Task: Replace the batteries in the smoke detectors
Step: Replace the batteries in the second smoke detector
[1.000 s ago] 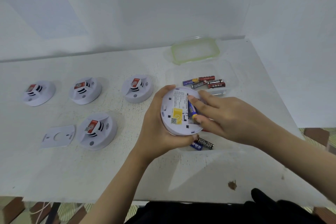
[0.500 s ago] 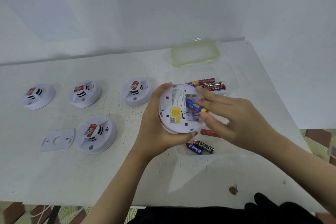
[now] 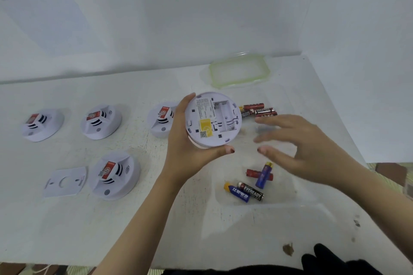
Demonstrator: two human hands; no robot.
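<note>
Smoke detector (image 3: 213, 119) gripped in my left hand (image 3: 187, 158), back side up, its battery bay open toward me.
My right hand (image 3: 308, 149), blurred, hovers with fingers spread just to the right of it, above a clear tub (image 3: 288, 198) on the surface (image 3: 111, 230). In the tub's near part a blue battery (image 3: 263, 174) lies across a red battery (image 3: 251, 172), with two more batteries (image 3: 244, 191) side by side closer to me. A cluster of batteries (image 3: 257, 109) lies at its far end. A green-rimmed lid (image 3: 239, 71) sits behind. Four more detectors (image 3: 101, 123) stand to the left, with a flat mounting plate (image 3: 64, 182) beside the nearest.
</note>
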